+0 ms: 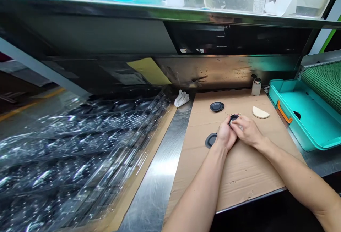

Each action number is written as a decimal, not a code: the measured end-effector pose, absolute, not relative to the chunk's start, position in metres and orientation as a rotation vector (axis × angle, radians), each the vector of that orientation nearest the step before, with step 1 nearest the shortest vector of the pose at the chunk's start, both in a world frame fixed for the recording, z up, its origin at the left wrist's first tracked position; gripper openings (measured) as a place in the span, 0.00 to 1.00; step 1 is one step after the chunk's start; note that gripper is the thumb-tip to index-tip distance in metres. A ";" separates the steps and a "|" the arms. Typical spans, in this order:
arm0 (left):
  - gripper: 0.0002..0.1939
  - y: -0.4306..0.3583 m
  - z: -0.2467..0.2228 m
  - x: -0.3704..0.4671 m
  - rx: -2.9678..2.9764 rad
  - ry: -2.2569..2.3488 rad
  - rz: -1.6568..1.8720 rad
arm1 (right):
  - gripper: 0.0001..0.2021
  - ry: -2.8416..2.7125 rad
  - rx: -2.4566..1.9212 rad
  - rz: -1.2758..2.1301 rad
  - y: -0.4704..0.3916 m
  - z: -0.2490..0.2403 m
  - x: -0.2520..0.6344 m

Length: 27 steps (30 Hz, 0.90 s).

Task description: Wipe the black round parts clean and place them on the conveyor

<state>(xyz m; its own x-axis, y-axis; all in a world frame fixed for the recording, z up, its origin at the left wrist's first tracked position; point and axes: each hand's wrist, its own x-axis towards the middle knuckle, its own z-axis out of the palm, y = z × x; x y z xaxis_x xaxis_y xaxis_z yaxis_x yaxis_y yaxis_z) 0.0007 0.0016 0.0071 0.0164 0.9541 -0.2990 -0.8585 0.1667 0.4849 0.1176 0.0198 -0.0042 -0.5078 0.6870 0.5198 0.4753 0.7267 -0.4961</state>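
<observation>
While the left hand (226, 133) grips the dark round part (234, 118) in its fingers above the cardboard (247, 175), brace it steadily and press only lightly with the right hand (248, 130), whose fingers bunch against it, pinching what I cannot tell.

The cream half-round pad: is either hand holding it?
No, the pad lies on the cardboard, apart from the left hand and the right hand, which are both at a small black part.
</observation>
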 end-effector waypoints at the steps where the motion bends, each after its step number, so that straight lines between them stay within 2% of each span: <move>1: 0.20 0.002 0.006 -0.001 0.181 0.649 1.432 | 0.08 -2.281 -0.795 0.387 0.020 -0.006 0.117; 3: 0.20 0.003 0.004 -0.004 0.174 0.660 1.452 | 0.09 -2.396 -0.756 0.377 0.021 -0.006 0.119; 7: 0.19 0.005 0.001 -0.005 0.203 0.659 1.484 | 0.12 -2.378 -1.081 0.270 0.024 -0.003 0.124; 11: 0.18 0.005 -0.001 -0.003 0.212 0.666 1.448 | 0.11 -2.452 -0.975 0.366 0.024 0.000 0.123; 13: 0.18 0.006 0.000 -0.006 0.197 0.688 1.459 | 0.11 -2.447 -1.095 0.342 0.026 0.001 0.125; 20: 0.23 0.000 0.012 -0.022 0.148 0.600 1.478 | 0.12 -2.329 -1.453 0.298 0.039 0.010 0.144; 24: 0.18 -0.002 0.014 -0.020 0.210 0.592 1.447 | 0.17 -2.292 -1.564 0.358 0.042 0.008 0.146; 27: 0.14 -0.003 0.010 -0.011 0.470 0.779 1.535 | 0.19 -2.262 -1.589 0.367 0.044 0.007 0.147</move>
